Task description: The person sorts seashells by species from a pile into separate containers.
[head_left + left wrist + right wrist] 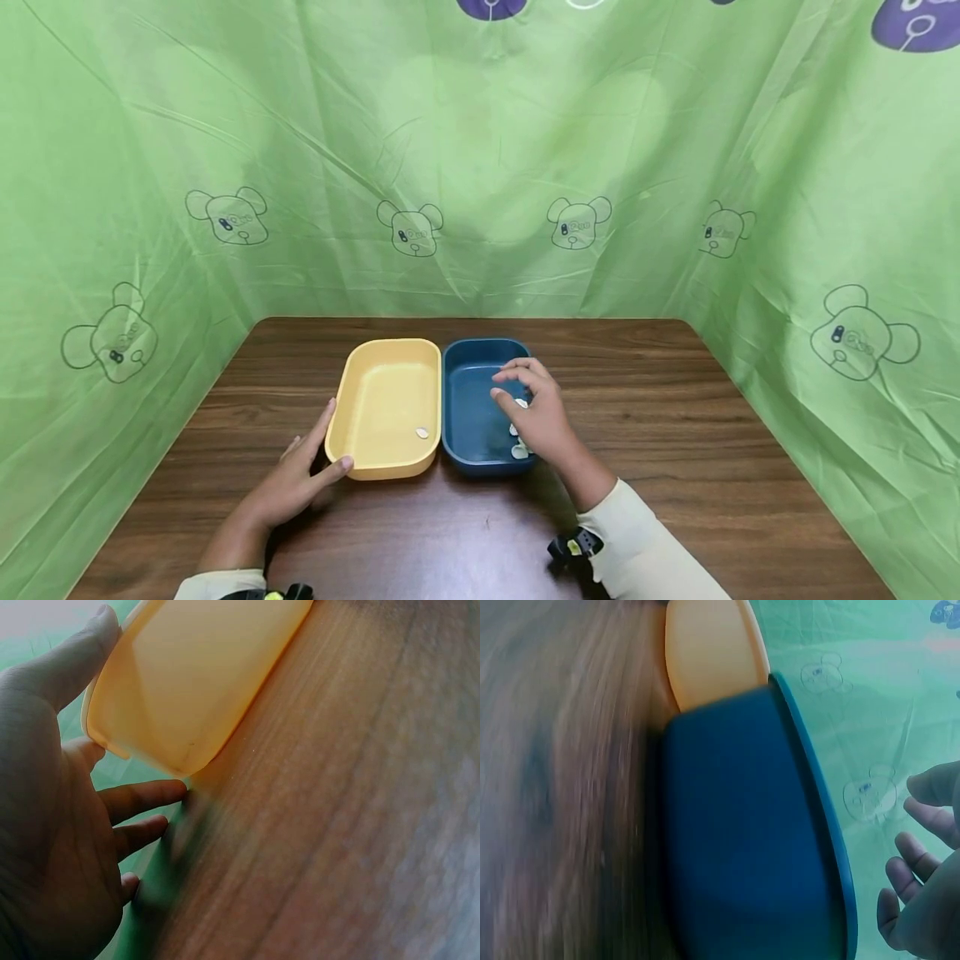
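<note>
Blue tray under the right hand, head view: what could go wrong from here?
The right hand partly hides the small white pieces along the right side of the blue tray, so it might nudge one or miss its grip.

The left hand touches the yellow tray only about its near-left corner; a push there could shift it against the blue one.

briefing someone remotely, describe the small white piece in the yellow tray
On the brown wood-grain table, left of the blue rounded tray, find the yellow rounded tray. Inside, near its front right corner, lies the small white oval piece. It is alone; other white pieces share the blue tray.
</note>
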### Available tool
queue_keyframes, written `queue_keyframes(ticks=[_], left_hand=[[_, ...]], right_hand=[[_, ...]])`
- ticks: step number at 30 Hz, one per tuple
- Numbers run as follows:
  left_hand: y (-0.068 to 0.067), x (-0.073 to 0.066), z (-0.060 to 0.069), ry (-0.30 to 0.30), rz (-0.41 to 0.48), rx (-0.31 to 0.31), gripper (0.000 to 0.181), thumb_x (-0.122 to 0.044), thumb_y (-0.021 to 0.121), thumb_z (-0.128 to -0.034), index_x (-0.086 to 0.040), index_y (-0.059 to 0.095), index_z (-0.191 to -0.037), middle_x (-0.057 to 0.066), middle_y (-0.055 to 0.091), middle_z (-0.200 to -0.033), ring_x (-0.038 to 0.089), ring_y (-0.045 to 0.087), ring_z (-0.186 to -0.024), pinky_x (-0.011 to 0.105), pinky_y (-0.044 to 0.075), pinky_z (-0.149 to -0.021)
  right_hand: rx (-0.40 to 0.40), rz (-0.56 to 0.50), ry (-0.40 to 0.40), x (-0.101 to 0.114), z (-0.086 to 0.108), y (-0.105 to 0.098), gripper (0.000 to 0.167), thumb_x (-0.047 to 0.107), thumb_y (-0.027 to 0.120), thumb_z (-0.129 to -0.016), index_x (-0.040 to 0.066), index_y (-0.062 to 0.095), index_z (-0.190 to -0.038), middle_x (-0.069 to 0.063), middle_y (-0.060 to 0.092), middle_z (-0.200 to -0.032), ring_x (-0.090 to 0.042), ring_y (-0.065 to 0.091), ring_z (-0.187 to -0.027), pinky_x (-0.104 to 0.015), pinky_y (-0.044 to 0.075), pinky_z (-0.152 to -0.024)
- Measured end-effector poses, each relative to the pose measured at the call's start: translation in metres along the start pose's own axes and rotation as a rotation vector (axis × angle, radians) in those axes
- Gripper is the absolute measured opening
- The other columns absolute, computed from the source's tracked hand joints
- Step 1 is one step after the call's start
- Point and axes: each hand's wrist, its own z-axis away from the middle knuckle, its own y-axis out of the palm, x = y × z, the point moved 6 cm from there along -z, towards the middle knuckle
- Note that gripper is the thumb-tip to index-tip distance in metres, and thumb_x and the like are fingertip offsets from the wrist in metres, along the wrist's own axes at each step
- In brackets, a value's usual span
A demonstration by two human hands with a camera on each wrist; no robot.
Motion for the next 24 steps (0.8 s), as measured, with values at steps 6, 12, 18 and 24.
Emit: queue_keyframes(ticks=[6,12,18,24], left_hand=[[0.001,0.0,0.0,0.0,0.004,0.003,0.098,-0.033,0.07,-0.105,-0.02,0.006,-0.178,0.029,0.018,-0.18,0.067,0.026,-0.157,0.089,0.006,-0.121],[0.0,-0.001,-0.001,0.004,0.004,-0.002,0.097,-0.033,0.07,-0.1051,-0.021,0.007,-0.178,0.029,0.018,-0.18,0.067,0.025,-0.157,0.089,0.006,-0.122],[0.0,0.0,0.0,-0.005,0.013,0.001,0.097,-0.032,0.07,-0.1052,-0.02,0.007,-0.178,0.029,0.017,-0.18,0.068,0.023,-0.158,0.089,0.005,-0.122],[0.0,0.001,0.0,-0.004,0.015,-0.001,0.097,-0.033,0.07,-0.1054,-0.024,0.006,-0.178,0.029,0.016,-0.18,0.069,0.023,-0.158,0.088,0.004,-0.123]], right_hand=[[-0.054,0.019,-0.012,-0.013,0.0,-0.022,0.013,0.0,0.082,-0.094,0.006,0.083,-0.105,-0.016,0.07,-0.125,-0.021,0.063,-0.112,-0.029,0.044,-0.08],[-0.09,0.044,0.013,-0.025,0.002,-0.041,0.013,0.001,0.083,-0.093,0.007,0.083,-0.105,-0.015,0.072,-0.123,-0.024,0.064,-0.115,-0.032,0.049,-0.084],[-0.107,0.05,0.06,-0.036,0.008,-0.054,0.011,0.001,0.081,-0.095,0.005,0.083,-0.105,-0.015,0.073,-0.122,-0.023,0.061,-0.118,-0.036,0.043,-0.086],[-0.11,0.053,0.106,-0.051,0.015,-0.061,0.014,-0.001,0.081,-0.094,0.0,0.082,-0.108,-0.016,0.073,-0.122,-0.023,0.061,-0.118,-0.038,0.043,-0.087]])
